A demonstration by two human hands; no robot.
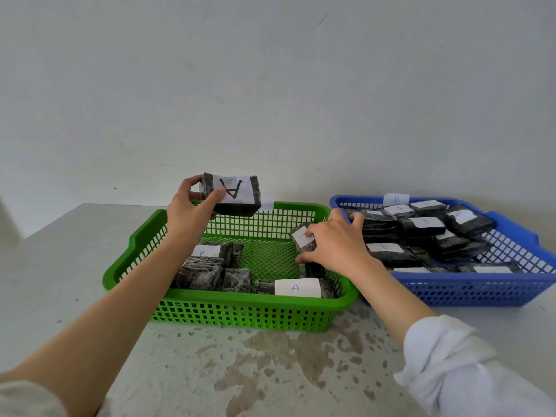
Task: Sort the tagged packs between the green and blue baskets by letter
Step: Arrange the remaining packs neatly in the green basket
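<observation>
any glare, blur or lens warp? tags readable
Head view: soft even light, no glare; wide-angle warp skews the blue basket at right; the A on the raised pack in the left hand is sharp; tags in that basket are small and faint; the right hand half hides the tag of the tilted pack.

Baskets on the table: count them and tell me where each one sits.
2. The green basket sits in the middle of the view; the blue basket stands close beside it on the right, cut off by the picture's edge. No other seems hidden.
</observation>
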